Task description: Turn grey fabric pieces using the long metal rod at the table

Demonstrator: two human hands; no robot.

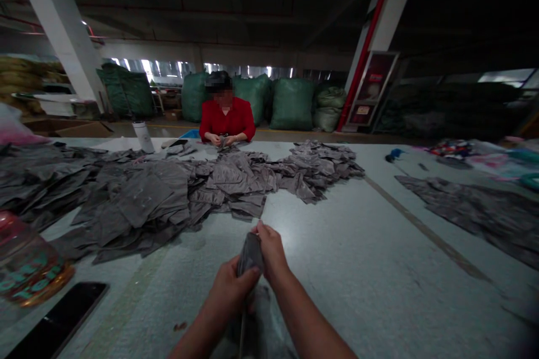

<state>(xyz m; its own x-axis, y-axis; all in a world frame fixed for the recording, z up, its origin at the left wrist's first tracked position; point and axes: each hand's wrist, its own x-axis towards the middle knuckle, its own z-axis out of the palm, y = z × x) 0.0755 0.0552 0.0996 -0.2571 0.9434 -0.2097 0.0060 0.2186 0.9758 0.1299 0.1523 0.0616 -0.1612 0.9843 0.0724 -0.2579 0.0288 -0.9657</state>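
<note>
A small grey fabric piece [251,255] is folded between my two hands, above the near edge of the table. My left hand [236,283] grips its lower part, the thumb lying across the cloth. At its upper right edge, my right hand [269,244] pinches the fabric with thumb and fingertips. More dark grey cloth hangs below my hands, its shape hard to make out. Beyond them a long heap of grey fabric pieces [147,196] spreads over the table, many lying flat on one another.
A drink bottle [29,263] and a dark phone [63,320] lie at the near left. Across the table [337,235], a person in red [227,118] handles cloth. A white tumbler [143,137] stands by the heap. More grey cloth [475,207] lies right; green sacks [291,104] line the back.
</note>
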